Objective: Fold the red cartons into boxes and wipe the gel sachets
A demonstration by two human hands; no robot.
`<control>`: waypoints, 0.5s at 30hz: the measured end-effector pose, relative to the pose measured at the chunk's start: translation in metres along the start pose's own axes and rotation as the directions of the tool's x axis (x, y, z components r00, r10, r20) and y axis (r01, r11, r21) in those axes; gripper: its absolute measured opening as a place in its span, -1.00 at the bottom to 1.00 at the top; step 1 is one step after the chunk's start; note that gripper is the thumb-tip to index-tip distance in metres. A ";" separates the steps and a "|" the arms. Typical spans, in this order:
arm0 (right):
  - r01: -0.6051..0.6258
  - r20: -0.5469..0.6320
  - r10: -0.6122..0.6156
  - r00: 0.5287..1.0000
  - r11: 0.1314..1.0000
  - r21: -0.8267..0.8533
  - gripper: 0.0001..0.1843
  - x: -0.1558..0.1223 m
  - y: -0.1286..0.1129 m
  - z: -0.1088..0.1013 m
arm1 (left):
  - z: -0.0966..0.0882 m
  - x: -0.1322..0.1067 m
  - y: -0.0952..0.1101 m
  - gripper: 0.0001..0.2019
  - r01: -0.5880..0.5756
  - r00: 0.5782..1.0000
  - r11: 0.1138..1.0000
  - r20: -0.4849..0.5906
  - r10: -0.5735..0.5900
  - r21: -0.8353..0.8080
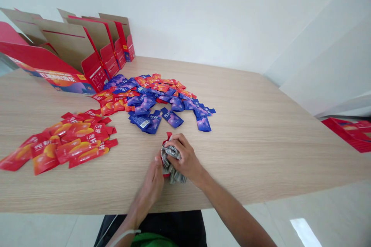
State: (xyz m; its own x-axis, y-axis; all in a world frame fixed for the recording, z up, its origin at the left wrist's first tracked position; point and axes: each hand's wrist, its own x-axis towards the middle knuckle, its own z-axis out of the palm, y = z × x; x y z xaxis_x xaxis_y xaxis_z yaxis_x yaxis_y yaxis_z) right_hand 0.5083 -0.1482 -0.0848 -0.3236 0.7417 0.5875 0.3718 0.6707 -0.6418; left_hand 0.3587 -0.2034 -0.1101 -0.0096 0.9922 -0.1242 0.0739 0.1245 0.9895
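Both my hands meet near the front edge of the wooden table (pixel 261 131). My right hand (pixel 185 156) is closed over the top of a stack of sachets (pixel 171 162) held on edge, their silver backs and a red corner showing. My left hand (pixel 153 181) presses against the stack's left side, fingers closed on it. Just beyond my hands lie loose blue sachets (pixel 171 117). A fanned row of red and orange sachets (pixel 66 142) lies to the left.
A mixed heap of red and blue sachets (pixel 150 90) covers the table's middle. Several opened red cardboard boxes (pixel 72 54) stand at the back left by the white wall. Another red box (pixel 350 131) lies off the table at the right.
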 end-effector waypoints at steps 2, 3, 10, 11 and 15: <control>-0.049 0.005 0.049 0.999 0.999 0.009 -0.67 0.000 0.002 0.000 | 0.001 -0.002 0.000 -0.06 -0.045 0.999 0.999 -0.022 0.045 -0.014; -0.053 0.033 0.052 0.998 0.998 0.020 -0.67 -0.001 0.002 -0.001 | -0.001 -0.001 0.000 -0.05 -0.055 0.998 0.998 -0.034 0.054 -0.011; 0.149 0.407 -0.179 0.896 0.983 0.104 -0.69 -0.008 0.001 0.008 | -0.024 0.008 0.006 -0.07 -0.063 0.983 0.998 -0.173 0.063 0.005; 0.163 0.419 -0.185 0.889 0.983 0.089 -0.70 -0.009 0.000 0.009 | -0.026 0.007 0.007 -0.06 -0.045 0.983 0.999 -0.179 0.047 0.014; 0.136 0.251 -0.147 0.957 0.989 0.058 -0.72 -0.009 -0.001 0.007 | -0.022 -0.005 0.003 -0.02 -0.009 0.993 0.999 -0.120 0.013 0.033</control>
State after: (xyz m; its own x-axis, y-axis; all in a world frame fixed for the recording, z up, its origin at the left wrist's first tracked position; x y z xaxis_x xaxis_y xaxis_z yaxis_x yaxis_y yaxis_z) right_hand 0.5046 -0.1555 -0.0926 -0.5826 0.6140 0.5326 0.2728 0.7650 -0.5834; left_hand 0.3372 -0.2079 -0.1048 -0.1286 0.9864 -0.1019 0.1064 0.1159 0.9875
